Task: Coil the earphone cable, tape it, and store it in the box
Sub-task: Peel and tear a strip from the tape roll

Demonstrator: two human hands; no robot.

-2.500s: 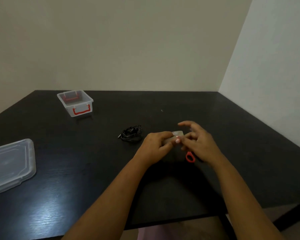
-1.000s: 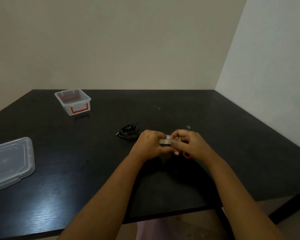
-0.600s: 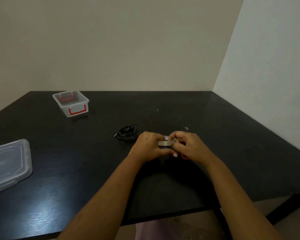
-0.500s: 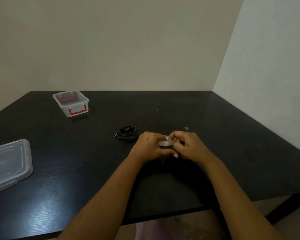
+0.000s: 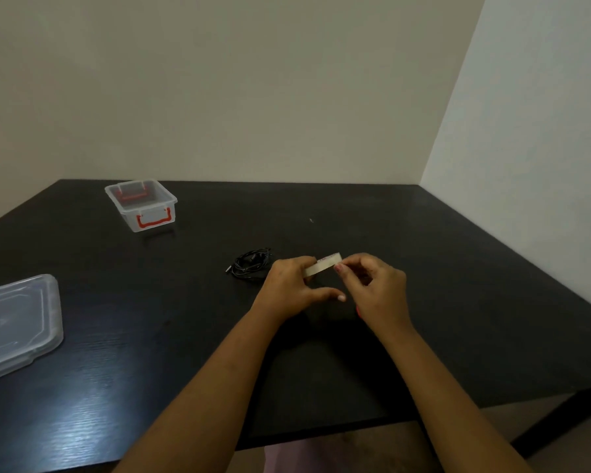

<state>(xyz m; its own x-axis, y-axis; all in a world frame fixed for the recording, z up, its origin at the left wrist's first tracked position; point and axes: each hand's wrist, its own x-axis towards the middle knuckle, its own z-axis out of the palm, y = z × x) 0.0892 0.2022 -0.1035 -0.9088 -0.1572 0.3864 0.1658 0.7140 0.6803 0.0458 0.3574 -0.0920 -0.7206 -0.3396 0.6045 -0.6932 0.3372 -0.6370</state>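
Observation:
A coiled black earphone cable [image 5: 250, 264] lies on the black table [image 5: 458, 268], just left of my hands. My left hand [image 5: 292, 286] grips a roll of clear tape [image 5: 323, 264] held a little above the table. My right hand [image 5: 377, 290] pinches the roll's right edge with thumb and forefinger. A small clear box [image 5: 140, 203] with red handles stands open at the far left. Scissors with a red handle [image 5: 358, 311] lie mostly hidden under my right hand.
The clear lid [image 5: 14, 322] lies flat at the table's left edge. Walls close off the table at the back and on the right. A small speck [image 5: 310, 220] sits on the table beyond my hands.
The tape roll has tilted up on its right side and my right fingers have shifted onto its right edge. The cable and box have not moved.

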